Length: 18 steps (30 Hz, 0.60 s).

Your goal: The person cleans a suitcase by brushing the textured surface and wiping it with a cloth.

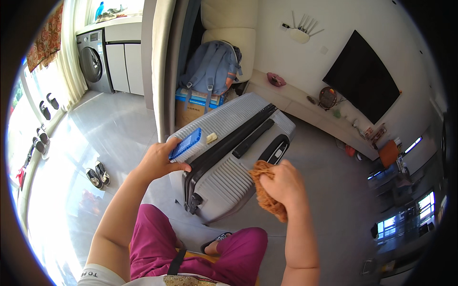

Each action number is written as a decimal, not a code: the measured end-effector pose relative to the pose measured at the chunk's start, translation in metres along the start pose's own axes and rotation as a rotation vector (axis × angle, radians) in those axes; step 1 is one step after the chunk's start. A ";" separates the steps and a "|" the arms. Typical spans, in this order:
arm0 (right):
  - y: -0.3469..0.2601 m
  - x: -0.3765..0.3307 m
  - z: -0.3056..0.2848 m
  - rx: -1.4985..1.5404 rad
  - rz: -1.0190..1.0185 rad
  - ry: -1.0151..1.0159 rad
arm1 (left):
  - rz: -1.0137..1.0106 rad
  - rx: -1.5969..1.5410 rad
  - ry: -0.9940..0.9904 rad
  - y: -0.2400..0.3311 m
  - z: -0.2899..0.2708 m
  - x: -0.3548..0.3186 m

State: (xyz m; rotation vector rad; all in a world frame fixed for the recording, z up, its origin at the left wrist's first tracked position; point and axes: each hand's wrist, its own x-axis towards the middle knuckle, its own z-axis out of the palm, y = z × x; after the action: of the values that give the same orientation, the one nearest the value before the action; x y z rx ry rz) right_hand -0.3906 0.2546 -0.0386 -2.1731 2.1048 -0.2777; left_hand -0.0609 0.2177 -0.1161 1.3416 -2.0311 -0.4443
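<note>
A silver-grey ribbed suitcase (222,183) lies in front of my knees, its black zip band running along its length and a dark carry handle on the side. My left hand (160,159) is at its near left corner, closed around the end of a blue and white scrubbing brush (187,144); most of the fingers are hidden behind the brush. Beside the brush, a small cream-coloured piece (211,138) rests on the shell. In my right hand (285,186) is a bunched brown cloth (267,193), held close to the suitcase's right side near the handle.
Behind the suitcase, a blue-grey backpack (212,66) sits on a cardboard box (191,112). A long low cabinet (305,112) runs along the right wall beneath a television (363,76). Shoes (98,175) stand on the tiled floor at left, and a washing machine (94,61) is farther back.
</note>
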 end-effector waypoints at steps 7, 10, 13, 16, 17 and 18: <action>0.018 -0.005 -0.009 0.225 -0.240 0.218 | 0.033 0.026 0.138 0.024 0.007 0.004; -0.012 0.014 0.026 0.321 -0.414 0.266 | 0.042 -0.040 0.237 0.054 0.026 -0.002; -0.038 0.017 0.055 0.098 -0.432 0.214 | 0.033 0.053 0.209 0.059 0.044 -0.009; -0.034 0.009 0.059 0.150 -0.470 0.253 | -0.042 0.049 0.223 0.052 0.047 -0.012; -0.031 0.004 0.062 0.176 -0.499 0.271 | -0.066 0.054 0.206 0.050 0.044 -0.010; -0.032 -0.003 0.065 0.189 -0.524 0.298 | -0.081 0.048 0.197 0.048 0.040 -0.012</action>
State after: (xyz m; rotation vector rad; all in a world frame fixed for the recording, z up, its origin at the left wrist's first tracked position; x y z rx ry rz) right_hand -0.3460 0.2559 -0.0960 -2.6518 1.4935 -0.8499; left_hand -0.1180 0.2453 -0.1209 1.4413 -1.8418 -0.2877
